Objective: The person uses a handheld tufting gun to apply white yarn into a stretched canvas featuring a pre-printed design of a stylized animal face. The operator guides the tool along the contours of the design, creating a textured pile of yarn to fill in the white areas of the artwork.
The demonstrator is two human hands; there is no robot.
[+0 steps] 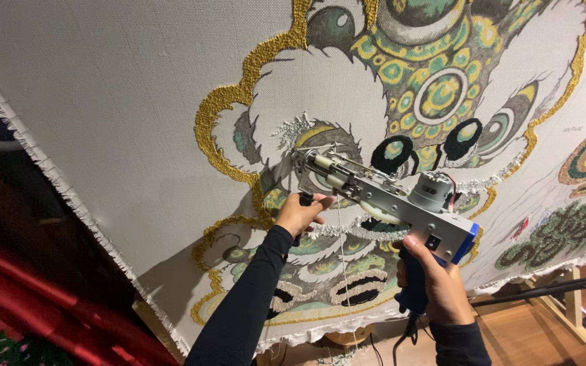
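Stretched cloth (103,102) fills the view, with red fabric (28,285) seen below its frayed edge and a wooden floor (530,339) under the frame. Much of the design (428,81) is already tufted: gold outline, green and yellow rings, black patches. Large areas inside the outline are left bare, as is the cloth to the left of the hands. A tufting gun (381,196) is held against the cloth. The left hand (298,213) is closed round the front handle, just below the needle end. The right hand (435,285) is wrapped round the blue grip, beneath the motor. White yarn (342,271) is seen hanging between the hands.
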